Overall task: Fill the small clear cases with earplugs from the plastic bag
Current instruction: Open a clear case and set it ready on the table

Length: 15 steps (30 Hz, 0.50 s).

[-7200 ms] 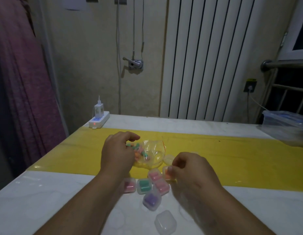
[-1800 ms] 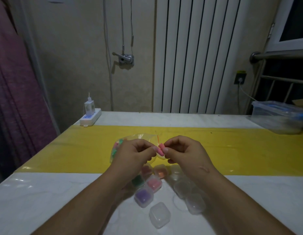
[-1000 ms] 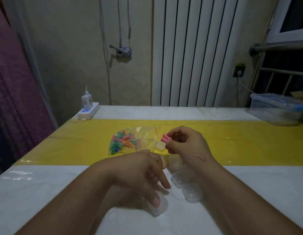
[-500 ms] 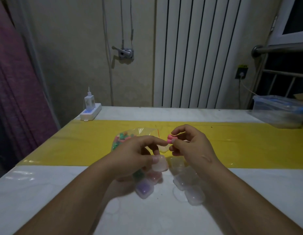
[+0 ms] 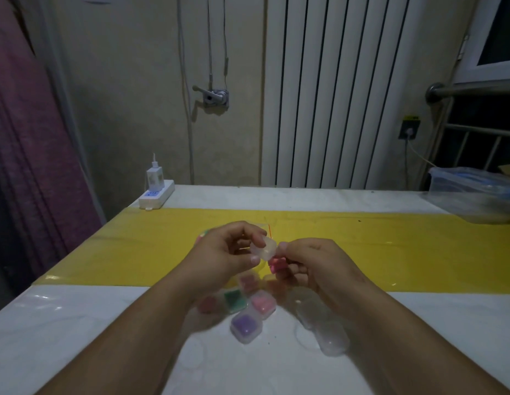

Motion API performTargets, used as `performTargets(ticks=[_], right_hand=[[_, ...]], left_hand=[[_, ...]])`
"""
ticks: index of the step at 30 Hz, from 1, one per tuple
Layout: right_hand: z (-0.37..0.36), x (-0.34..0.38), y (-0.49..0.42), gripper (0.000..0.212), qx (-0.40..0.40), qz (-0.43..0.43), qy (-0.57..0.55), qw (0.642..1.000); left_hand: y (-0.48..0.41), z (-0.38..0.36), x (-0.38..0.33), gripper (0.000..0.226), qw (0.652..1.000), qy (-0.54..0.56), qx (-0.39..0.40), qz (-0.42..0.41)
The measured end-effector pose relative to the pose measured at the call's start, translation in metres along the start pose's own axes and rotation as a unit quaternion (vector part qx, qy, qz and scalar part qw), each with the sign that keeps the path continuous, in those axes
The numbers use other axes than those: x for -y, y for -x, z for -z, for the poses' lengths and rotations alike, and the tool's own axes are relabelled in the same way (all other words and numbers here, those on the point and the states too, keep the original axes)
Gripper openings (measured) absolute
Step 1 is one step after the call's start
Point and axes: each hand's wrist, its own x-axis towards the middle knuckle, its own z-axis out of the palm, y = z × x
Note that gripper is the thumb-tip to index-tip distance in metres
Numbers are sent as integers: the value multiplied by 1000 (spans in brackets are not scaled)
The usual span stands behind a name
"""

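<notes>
Mid-fill above purple case (image 5: pixel 245 327): pinching empty case (image 5: pixel 263 248) in left hand (image 5: pixel 219 253), earplugs (image 5: pixel 277 264) in right hand (image 5: pixel 315 262), probably opening lid next.

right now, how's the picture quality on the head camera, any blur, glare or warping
Head view: dim, yellowish light overall; soft glare patches on the glossy white marble table at left; the small filled clear plastic cases under the left hand are smeared by blur; the clear square plastic case it holds reads sharper; wide-angle warp tilts the white window frame at the right edge.
</notes>
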Motion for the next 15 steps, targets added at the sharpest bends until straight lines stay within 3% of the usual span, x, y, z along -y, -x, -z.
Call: performTargets(ticks=[7,11,15], right_hand=[[-2,-7,-2,7,-63,62,106,991],[-3,-10,-3,4,-127,151,247,949],[-6,-8,-2,8,-132,223,345,902]], left_hand=[[-2,-4,5,35,1000,-9,-12,4],[-3,-5,2,35,996,-89,-34,0],[-3,-8,-1,18,991,-115,-61,14]])
